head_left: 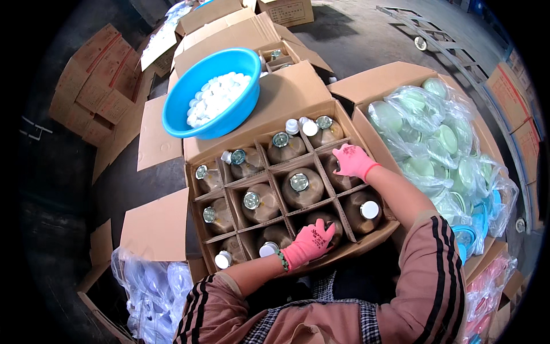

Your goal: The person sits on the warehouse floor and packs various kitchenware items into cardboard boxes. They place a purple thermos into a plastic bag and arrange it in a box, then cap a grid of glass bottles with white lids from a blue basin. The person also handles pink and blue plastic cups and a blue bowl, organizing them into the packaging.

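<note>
Glass bottles stand in a divided carton.
My left hand, partly curled, is over a front-row bottle, my right hand likewise over a right-column one; whether either grips anything, I cannot tell.

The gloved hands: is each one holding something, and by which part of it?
The left hand covers the top of one bottle, the right hand that of another bottle; whether either grips it cannot be told.
</note>
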A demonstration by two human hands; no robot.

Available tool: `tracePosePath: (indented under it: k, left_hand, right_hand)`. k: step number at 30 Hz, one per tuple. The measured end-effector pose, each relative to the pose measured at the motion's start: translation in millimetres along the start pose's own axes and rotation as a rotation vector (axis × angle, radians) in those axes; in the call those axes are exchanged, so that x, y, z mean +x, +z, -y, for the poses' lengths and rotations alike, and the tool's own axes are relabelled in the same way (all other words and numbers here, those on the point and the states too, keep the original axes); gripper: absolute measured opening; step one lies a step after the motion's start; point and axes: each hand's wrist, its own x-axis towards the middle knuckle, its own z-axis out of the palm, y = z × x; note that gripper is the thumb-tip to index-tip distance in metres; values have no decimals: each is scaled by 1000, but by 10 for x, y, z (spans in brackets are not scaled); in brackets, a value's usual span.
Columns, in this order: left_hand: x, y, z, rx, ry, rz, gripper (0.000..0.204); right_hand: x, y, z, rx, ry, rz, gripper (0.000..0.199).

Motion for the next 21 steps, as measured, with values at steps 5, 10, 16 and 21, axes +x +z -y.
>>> tracePosePath:
  k: [5, 10, 16, 21]
  left_hand:
    - [54, -63, 26, -10, -2, 67, 57]
    - [269, -834, 504, -519, 130, -142, 57]
    - [1624, -1023, 1899, -166, -515, -259, 37]
    - [2036, -723, 2036, -302, -534, -181, 44]
  right_hand:
    - [-30, 171, 88, 21, 224, -127, 37]
    - [-9, 285, 104, 36, 266, -240, 34]
    - [52, 373, 168, 0, 278, -315, 30]
    - [21, 382, 174, -23, 344, -323, 29]
